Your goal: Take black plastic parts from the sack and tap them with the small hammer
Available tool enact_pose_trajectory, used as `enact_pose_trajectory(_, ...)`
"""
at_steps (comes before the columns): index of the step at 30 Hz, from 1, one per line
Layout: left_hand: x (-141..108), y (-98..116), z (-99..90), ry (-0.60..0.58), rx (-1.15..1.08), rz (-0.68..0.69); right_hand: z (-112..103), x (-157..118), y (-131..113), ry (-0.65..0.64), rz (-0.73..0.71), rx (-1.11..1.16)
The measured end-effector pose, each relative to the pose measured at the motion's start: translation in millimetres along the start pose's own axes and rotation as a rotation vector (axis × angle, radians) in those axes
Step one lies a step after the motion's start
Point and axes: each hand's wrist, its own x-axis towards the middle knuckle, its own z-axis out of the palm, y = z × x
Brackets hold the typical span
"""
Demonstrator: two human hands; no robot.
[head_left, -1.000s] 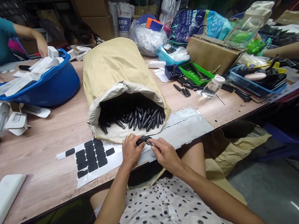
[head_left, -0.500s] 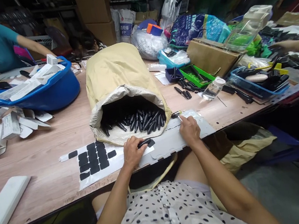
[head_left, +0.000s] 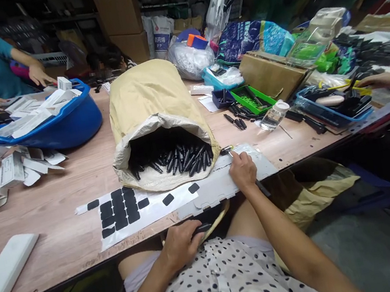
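My left hand is low over my lap, below the table edge. Its fingers are closed around a dark, tapered black plastic piece, only partly visible. My right hand rests on a grey cardboard sheet, fingers pinched on a slim, light-tipped tool whose kind I cannot make out. A dark bar shows behind that wrist. Between the hands and the open beige sack, full of similar black pieces, lies a white sheet with black rounded stickers.
A blue basin with white boxes stands at left, more boxes beside it. A white power bank-like block lies front left. A green tray, clear bottle and blue tray are at right. Co-workers' hands show.
My left hand has moved down from the sheet to my lap with the black piece. Two separate stickers now show on the sheet's right part. My right hand stays at the cardboard.
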Motion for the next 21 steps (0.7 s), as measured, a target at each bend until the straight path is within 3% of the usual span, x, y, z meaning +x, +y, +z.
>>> enact_pose_trajectory(4,5.0,-6.1,8.5,-0.215,0.148,-0.342,1.2,0.0,-0.4,0.022,-0.011,0.028)
enact_pose_trajectory(7,8.2,-16.1,23.1,-0.287,0.142,-0.552,1.2,0.2,-0.3,0.015,-0.014,0.050)
enact_pose_trajectory(11,5.0,-24.6,34.7,-0.306,0.032,-0.569,0.2,-0.3,-0.9,-0.002,-0.011,0.052)
enact_pose_trajectory(15,5.1,-10.4,14.7,-0.318,-0.160,-0.405,-0.2,-1.5,-1.3,-0.003,-0.007,0.037)
enact_pose_trajectory(17,17.6,-0.1,-8.1,-0.222,-0.267,-0.347,-0.2,-1.8,-1.2,-0.009,-0.009,0.032)
enact_pose_trajectory(19,42.1,4.8,-35.9,0.016,-0.214,-0.418,-0.4,-1.9,-1.1,-0.010,-0.012,0.027)
enact_pose_trajectory(21,74.1,1.5,-63.9,0.312,0.020,-0.546,-0.4,-1.9,-1.2,-0.001,-0.015,0.023)
